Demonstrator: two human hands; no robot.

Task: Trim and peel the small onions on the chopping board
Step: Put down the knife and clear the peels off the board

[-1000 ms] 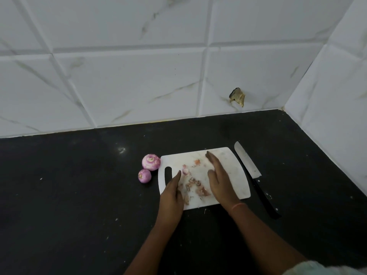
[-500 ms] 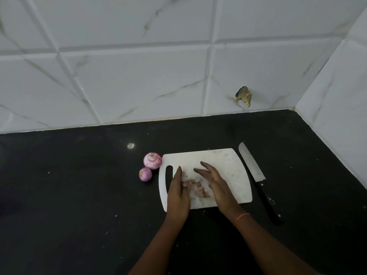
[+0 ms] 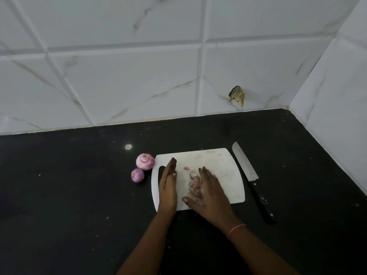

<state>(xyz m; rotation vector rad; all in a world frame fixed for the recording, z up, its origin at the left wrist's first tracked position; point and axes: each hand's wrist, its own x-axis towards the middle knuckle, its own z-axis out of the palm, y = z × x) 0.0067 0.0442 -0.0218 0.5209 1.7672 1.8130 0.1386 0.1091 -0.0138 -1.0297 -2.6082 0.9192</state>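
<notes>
Two peeled onions lay off the board, on the tabletop (image 3: 69,195) just past the board's left edge. The larger onion (image 3: 145,161) sat nearer the wall with its trimmed end turned up toward you; the smaller onion (image 3: 137,175) sat just in front of it, close beside it, and whether they touched could not be told. Both were too round to show a long axis.

The board (image 3: 220,165) was white, its long axis running left to right, with the handle slot at the left end. A small heap of peels (image 3: 193,182) lay near its middle, and one loose pink scrap lay a little farther back.

Your left hand (image 3: 168,185) stood on edge over the slot end, fingers straight and together, holding nothing. Your right hand (image 3: 208,193) lay flat with fingers spread and relaxed, resting against the right side of the peels, gripping nothing. A thin band (image 3: 236,228) circled that wrist.

The knife (image 3: 250,179) lay on the tabletop just right of the board, tip toward the wall, black handle toward you. No writing could be read on it or the board.

The tiled wall (image 3: 119,76) behind had a chipped hole (image 3: 236,95).
</notes>
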